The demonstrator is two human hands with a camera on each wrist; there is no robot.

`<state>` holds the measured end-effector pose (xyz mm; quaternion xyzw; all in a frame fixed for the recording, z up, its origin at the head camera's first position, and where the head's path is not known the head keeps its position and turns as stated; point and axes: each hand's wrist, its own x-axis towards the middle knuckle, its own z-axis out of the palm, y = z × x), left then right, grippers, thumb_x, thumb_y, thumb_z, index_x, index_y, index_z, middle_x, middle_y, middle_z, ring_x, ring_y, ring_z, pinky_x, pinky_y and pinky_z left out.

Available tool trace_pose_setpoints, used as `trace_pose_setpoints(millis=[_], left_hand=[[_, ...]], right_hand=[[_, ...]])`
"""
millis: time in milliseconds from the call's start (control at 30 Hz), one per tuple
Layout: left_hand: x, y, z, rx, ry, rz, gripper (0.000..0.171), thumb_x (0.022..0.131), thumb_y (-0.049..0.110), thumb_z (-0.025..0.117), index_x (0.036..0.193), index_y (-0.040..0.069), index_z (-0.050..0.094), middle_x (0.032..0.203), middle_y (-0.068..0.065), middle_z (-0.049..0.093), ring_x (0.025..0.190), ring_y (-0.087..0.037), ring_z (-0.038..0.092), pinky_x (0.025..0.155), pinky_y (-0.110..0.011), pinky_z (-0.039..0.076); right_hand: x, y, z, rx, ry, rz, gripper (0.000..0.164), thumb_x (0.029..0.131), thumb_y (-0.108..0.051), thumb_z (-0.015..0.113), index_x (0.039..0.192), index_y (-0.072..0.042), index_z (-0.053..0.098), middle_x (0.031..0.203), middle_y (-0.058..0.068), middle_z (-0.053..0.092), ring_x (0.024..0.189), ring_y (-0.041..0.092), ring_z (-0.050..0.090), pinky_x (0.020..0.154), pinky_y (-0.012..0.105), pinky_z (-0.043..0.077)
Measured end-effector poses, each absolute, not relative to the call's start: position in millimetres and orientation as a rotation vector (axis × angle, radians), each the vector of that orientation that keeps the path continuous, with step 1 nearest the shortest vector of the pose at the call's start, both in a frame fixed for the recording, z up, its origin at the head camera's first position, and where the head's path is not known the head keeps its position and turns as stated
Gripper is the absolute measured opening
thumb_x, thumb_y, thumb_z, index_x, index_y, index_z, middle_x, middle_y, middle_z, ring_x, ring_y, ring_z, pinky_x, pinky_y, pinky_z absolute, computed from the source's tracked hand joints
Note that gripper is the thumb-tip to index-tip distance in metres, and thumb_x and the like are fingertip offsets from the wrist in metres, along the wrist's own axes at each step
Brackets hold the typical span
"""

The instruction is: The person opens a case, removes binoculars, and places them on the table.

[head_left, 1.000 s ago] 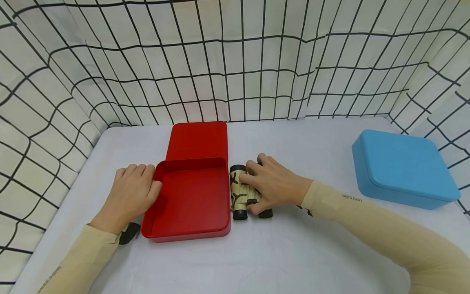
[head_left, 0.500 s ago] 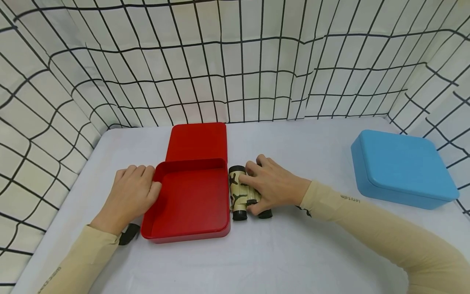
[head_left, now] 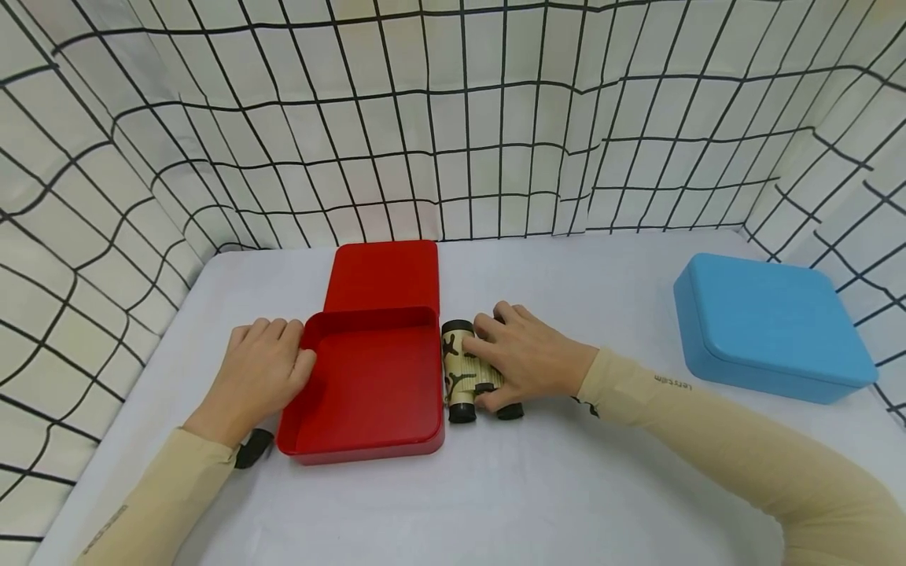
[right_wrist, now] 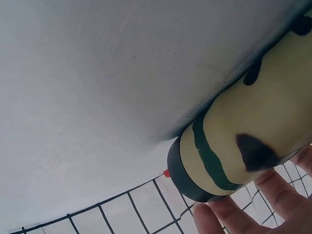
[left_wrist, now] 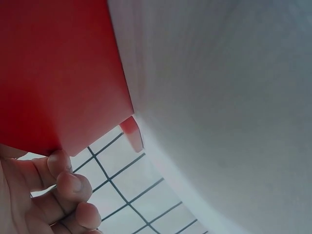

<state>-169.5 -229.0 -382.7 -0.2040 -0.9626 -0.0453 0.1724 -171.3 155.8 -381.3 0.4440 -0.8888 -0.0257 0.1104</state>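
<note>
An opened red box [head_left: 368,451] lies left of centre in the head view, its lid [head_left: 384,273] folded back behind it. My left hand [head_left: 263,371] grips the box's left wall near the far corner, thumb over the rim. The left wrist view shows curled fingers [left_wrist: 73,183] at the red wall. Beside the box's right wall lie camouflage binoculars [head_left: 458,371] with black ends. My right hand [head_left: 527,354] holds them from above, fingers spread and bent over the right barrel. In the right wrist view, the fingers [right_wrist: 280,195] lie along that barrel [right_wrist: 253,131].
At the right stands a closed blue box [head_left: 778,330] on the white table [head_left: 566,495]. White walls with a black grid net [head_left: 463,141] enclose the table at the back and sides. A black object [head_left: 255,448] shows under the left wrist.
The head view has shifted slightly. Both hands keep their places on the red box and the binoculars, and neither thing has moved on the table.
</note>
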Motion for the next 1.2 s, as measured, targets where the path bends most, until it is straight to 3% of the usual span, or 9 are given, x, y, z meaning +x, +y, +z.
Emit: trace_pose_setpoints(millis=[267, 500, 867, 1200], left_hand=[[-170, -228, -377, -0.571, -2.756, -0.061, 0.019, 0.093, 0.021, 0.049, 0.081, 0.007, 0.05, 0.072, -0.007, 0.05, 0.074, -0.027, 0.048, 0.079, -0.049, 0.041], [-169, -226, -371, -0.609, -2.661, 0.066, 0.026, 0.091, 0.027, 0.059, 0.083, 0.003, 0.057, 0.074, -0.013, 0.058, 0.072, -0.032, 0.055, 0.075, -0.051, 0.047], [-170, -226, -366, -0.656, -2.489, 0.118, 0.032, 0.087, 0.031, 0.068, 0.079, 0.001, 0.057, 0.067, -0.015, 0.058, 0.065, -0.035, 0.056, 0.068, -0.051, 0.049], [-173, -217, -349, -0.669, -2.409, 0.123, 0.034, 0.089, 0.032, 0.063, 0.075, 0.002, 0.055, 0.063, -0.015, 0.056, 0.06, -0.034, 0.053, 0.063, -0.048, 0.048]], right_hand=[[-168, 157, -377, 1.291, -2.612, -0.143, 0.061, 0.086, -0.072, 0.061, 0.116, -0.019, 0.052, 0.111, 0.002, 0.061, 0.108, 0.027, 0.056, 0.097, 0.045, 0.045], [-166, 164, -373, 1.282, -2.619, -0.159, 0.071, 0.085, -0.082, 0.057, 0.122, -0.022, 0.053, 0.116, 0.001, 0.062, 0.117, 0.027, 0.056, 0.101, 0.049, 0.044], [-162, 190, -365, 1.182, -2.679, -0.144, 0.078, 0.085, -0.083, 0.056, 0.132, -0.021, 0.054, 0.126, 0.003, 0.061, 0.125, 0.03, 0.055, 0.105, 0.055, 0.042], [-156, 219, -352, 1.065, -2.756, -0.134, 0.078, 0.089, -0.078, 0.056, 0.14, -0.019, 0.054, 0.134, 0.007, 0.059, 0.131, 0.035, 0.054, 0.107, 0.061, 0.041]])
